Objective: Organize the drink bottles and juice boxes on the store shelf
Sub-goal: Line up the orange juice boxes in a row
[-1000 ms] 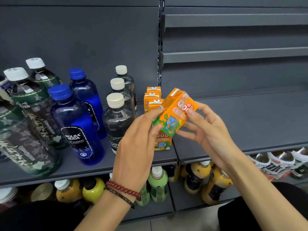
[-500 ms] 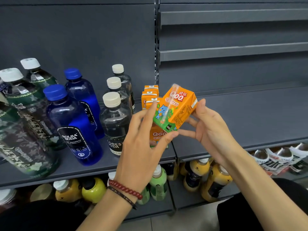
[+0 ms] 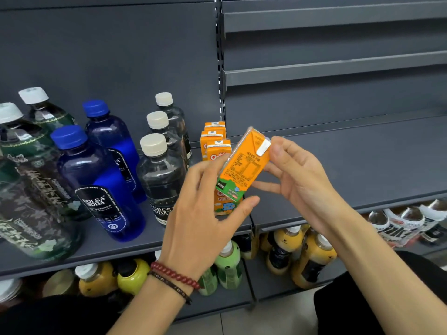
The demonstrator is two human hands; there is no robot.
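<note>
1. A dark grey metal store shelf (image 3: 350, 160) fills the view. Its right bay is bare at hand level, and its left bay is stocked.
2. Large green bottles (image 3: 31, 189) with white caps stand at the far left of the left bay, one behind another.
3. Two blue Bolsa Soda bottles (image 3: 96, 184) with blue caps stand just right of the green ones, front to back.
4. Three clear Forest Soda bottles (image 3: 160, 175) with cream caps form the next row to the right.
5. The left hand (image 3: 200, 221) is raised in front of the shelf edge. Its thumb presses the lower end of an orange juice box (image 3: 244, 165) and its fingers curl along the box's left side.
6. The right hand (image 3: 300, 180) grasps the same box from the right, thumb on the upper corner and fingers behind it.
7. Yellow drink bottles (image 3: 312, 259) and pale green bottles (image 3: 228, 264) crowd the lower shelf, with black-and-white packs (image 3: 399, 226) further right.
8. The orange juice box is held in the air between both hands, above the shelf's front edge at the join of the two bays. It is tilted with its top to the right and its printed text panel facing the camera.
9. More orange juice boxes (image 3: 212, 139) stand upright in a row behind it, beside the Forest Soda bottles. One further box (image 3: 226, 205) shows just below the held one.
10. A red bead bracelet (image 3: 174, 275) and a thin dark band circle the left wrist.
</note>
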